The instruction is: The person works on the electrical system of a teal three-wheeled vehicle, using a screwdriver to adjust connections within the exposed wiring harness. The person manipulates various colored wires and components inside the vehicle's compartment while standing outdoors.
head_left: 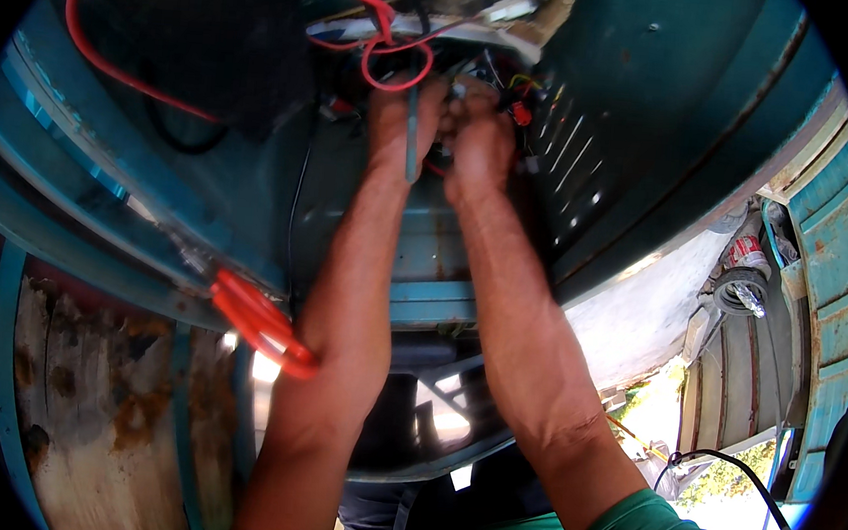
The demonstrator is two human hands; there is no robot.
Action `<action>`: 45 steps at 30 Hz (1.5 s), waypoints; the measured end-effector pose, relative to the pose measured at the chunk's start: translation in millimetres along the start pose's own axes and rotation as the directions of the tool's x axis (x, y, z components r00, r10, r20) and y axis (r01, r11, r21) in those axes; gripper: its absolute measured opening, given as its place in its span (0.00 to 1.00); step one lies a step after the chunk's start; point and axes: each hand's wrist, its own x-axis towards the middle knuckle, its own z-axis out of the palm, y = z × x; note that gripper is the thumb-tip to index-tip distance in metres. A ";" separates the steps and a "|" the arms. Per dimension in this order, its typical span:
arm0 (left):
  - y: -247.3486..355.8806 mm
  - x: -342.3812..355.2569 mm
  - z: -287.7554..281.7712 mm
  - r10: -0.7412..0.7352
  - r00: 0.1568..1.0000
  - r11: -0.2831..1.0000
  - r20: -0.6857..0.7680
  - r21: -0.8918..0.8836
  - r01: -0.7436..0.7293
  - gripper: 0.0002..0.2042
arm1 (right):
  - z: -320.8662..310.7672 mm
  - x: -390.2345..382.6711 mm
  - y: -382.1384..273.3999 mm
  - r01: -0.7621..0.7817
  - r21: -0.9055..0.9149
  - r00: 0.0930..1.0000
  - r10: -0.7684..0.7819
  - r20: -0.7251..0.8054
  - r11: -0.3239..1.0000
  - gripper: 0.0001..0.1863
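Note:
Both my arms reach forward into a teal metal compartment. My left hand (402,124) and my right hand (482,140) meet there, fingers bent and pressed close together. Whatever they pinch between them is hidden or too small to name. A teal-grey strip or cable (412,135) runs down across my left wrist. Looped red wire (395,85) hangs just over the left hand. Beside the right hand is a small orange-red connector (522,112) with thin yellow and dark wires around it.
Red-handled pliers (262,324) rest at the compartment's left edge, close to my left forearm. A large black object (194,28) fills the upper left. The slotted teal wall (645,113) rises at right. A dark cable (742,467) curves at lower right.

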 end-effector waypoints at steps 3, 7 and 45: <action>11.3 -2.2 0.5 -0.084 0.996 0.996 0.038 -0.011 0.084 0.04 | 1.2 -0.3 -2.5 -0.015 0.021 1.000 0.015 -0.008 1.000 0.08; 22.2 -6.8 -0.9 -0.145 0.981 0.987 0.126 -0.055 0.152 0.03 | 2.5 1.6 1.2 0.029 -0.048 0.998 -0.032 -0.063 0.998 0.08; -0.6 4.5 -0.8 0.003 0.998 0.995 0.059 0.098 -0.008 0.05 | 1.7 8.1 -3.7 0.077 0.152 0.991 -0.060 -0.118 0.985 0.10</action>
